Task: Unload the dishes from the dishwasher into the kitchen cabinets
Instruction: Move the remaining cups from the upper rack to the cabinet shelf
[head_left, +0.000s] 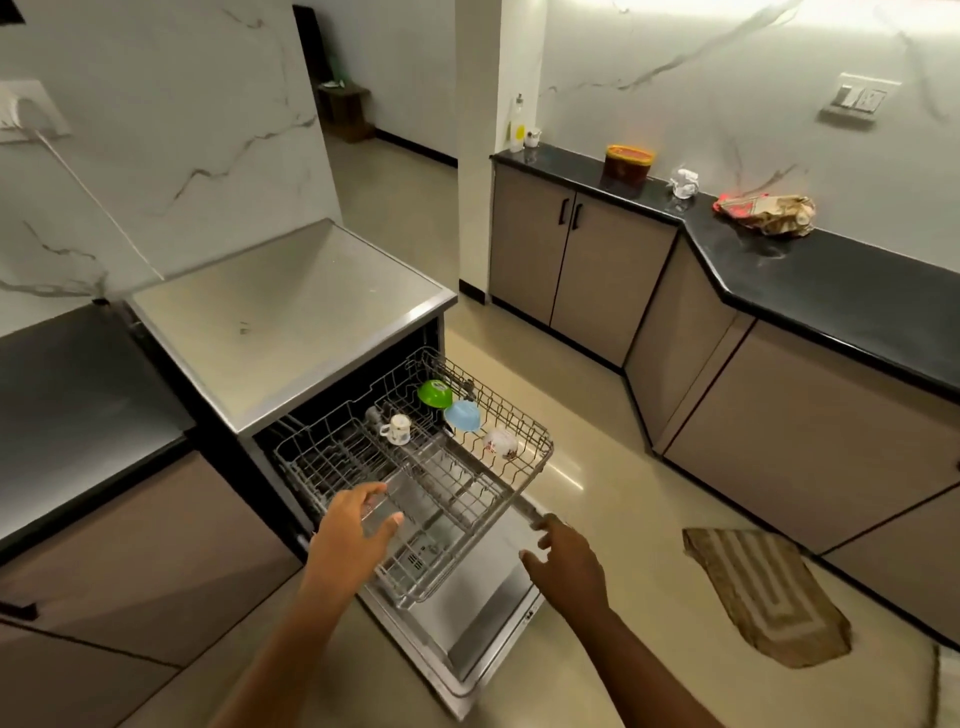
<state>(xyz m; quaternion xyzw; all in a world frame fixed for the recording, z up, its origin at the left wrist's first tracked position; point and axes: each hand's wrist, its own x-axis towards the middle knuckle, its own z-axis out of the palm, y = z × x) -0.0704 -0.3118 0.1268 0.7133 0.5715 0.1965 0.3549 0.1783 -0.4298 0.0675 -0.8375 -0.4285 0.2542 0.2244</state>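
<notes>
standing over the dishwasher (291, 332) with its door (483, 613) dropped flat toward the near floor and the upper rack (415, 467) drawn out over it, presumably so the contents sit within reach from above. reaching in with both hands, apart from each other. left hand (358, 530) spread over the near left part of the rack, fingers relaxed and extended, gripping nothing that can be made out; looking ready to steady the rack or go for a dish. right hand (566, 561) hovering off the rack's near right corner, fingers loosely curled and empty, close to the rack rail, contact impossible to confirm.

sitting toward the far right of the rack: a green bowl (435, 393) and a blue bowl (462, 414) tipped on edge, likely for draining, a small white cup (397, 429) with a handle just left of them, and a white patterned dish (500, 442) near the right edge. nothing lifted yet, so judging the unloading to be at its start.

waiting along the right wall: closed base cabinets (582, 270) under a dark worktop (810, 280), well apart from the rack, meaning a carry across the floor. lying on the floor near the right: a striped mat (763, 592).
</notes>
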